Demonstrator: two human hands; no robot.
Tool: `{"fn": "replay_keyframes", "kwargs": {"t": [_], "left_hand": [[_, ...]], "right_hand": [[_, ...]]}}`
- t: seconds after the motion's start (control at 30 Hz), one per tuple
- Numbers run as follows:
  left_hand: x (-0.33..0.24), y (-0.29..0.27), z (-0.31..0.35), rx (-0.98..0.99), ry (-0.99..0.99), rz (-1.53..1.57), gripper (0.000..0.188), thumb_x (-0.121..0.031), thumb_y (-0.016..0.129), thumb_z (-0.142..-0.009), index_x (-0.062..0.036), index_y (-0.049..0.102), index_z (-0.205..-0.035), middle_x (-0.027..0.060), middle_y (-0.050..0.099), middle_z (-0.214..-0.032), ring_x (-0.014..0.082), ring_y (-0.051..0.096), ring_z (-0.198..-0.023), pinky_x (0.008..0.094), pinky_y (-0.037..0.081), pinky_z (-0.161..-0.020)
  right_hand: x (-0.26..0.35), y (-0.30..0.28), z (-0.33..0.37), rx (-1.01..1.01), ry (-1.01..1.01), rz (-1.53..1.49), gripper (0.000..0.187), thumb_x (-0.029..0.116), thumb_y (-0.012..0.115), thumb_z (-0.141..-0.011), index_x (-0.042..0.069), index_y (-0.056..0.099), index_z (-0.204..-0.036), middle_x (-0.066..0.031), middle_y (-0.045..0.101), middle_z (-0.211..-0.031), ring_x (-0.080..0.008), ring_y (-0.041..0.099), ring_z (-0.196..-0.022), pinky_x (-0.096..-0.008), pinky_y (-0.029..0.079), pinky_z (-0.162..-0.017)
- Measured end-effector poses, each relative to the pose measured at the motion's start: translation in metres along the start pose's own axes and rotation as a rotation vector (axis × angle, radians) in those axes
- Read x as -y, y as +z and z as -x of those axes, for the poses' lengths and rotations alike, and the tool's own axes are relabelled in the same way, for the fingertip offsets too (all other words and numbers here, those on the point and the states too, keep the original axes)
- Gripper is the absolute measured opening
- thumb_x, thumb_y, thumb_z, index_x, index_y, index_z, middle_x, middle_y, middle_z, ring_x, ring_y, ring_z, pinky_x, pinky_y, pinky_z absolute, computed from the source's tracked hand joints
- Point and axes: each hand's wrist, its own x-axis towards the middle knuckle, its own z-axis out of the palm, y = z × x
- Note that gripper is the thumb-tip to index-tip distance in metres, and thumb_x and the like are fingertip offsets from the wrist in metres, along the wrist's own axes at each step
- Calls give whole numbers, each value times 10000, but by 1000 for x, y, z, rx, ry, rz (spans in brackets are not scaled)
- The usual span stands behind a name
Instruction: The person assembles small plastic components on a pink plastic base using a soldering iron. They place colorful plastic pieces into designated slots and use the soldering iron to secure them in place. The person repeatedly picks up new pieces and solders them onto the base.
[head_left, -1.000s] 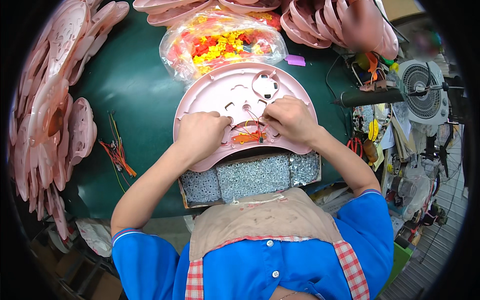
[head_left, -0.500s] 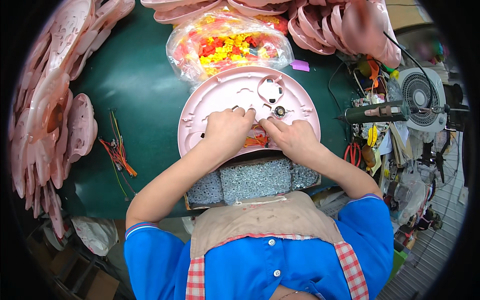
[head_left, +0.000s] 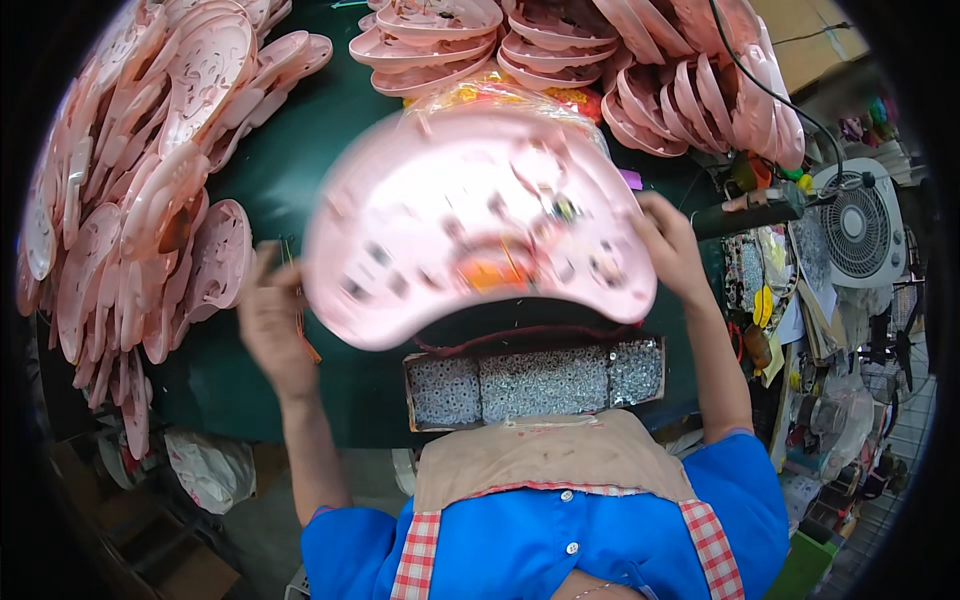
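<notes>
A pale pink, curved plastic shell [head_left: 400, 200] hangs tilted above the table, smeared by motion. Orange wires [head_left: 490, 270] and a small round metal part [head_left: 562, 208] sit on its inner face. My right hand [head_left: 670, 240] grips the shell's right edge, fingers wrapped round it. Beside the left edge is my left hand [head_left: 275, 325], blurred; whether its fingers touch the shell or hold anything cannot be made out. Behind that hand, part of a bundle of thin wires [head_left: 308, 340] shows on the green table.
Heaped pink shells [head_left: 110, 230] fill the left side, with more stacked shells [head_left: 430, 50] along the back. A divided box of small metal parts [head_left: 530, 388] stands at the near edge. An electric screwdriver [head_left: 750, 212] hangs at right, near a fan [head_left: 858, 225].
The shell has come up off the table and tilted. My hands have left its middle: the right has gone to its right edge, the left out beyond its left edge.
</notes>
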Motion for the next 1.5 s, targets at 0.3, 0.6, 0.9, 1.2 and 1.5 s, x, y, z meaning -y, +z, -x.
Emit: {"fn": "replay_keyframes", "kwargs": {"t": [0.3,0.6,0.9,1.2,1.5], "left_hand": [[-10,-189,-116,-374,284,-1158,628,-224,685,-1029,18,422,-1546,209,513,-1532,316,462,-1444,433,360,-1206],[51,-331,-161,152,-7,-994,408,-85,710,-965,32,624,-1346,146,669,-1253,225,642,-1186,325,503,-1024],[-55,-180,-184,315,-98,-268,216,-82,750,-975,-21,712,-1178,11,730,-1073,72,659,-929,238,535,-839],[-20,120,5,1041,707,-609,205,-93,706,-857,-106,727,-1061,30,671,-900,237,657,-835,392,572,-650],[25,182,39,1281,372,-431,215,-209,711,-934,-128,741,-1131,75,679,-921,282,688,-903,434,565,-746]], "right_hand": [[76,109,-254,81,232,-796,172,162,623,-1007,-8,636,-1026,-65,662,-834,-170,661,-663,-315,574,-618],[60,126,-243,69,320,-1070,403,342,662,-1047,40,547,-1288,-170,678,-1098,-258,729,-915,-394,634,-829],[23,41,-168,220,133,-408,384,229,700,-1005,-55,648,-1258,-135,727,-1028,-177,737,-866,-313,638,-708],[-28,72,-178,270,-233,483,426,258,722,-866,89,741,-1257,-201,744,-1189,-364,712,-1119,-451,565,-938],[-9,78,-178,400,-203,660,475,191,744,-816,86,718,-1278,-196,746,-1153,-371,710,-1074,-460,557,-948]]}}
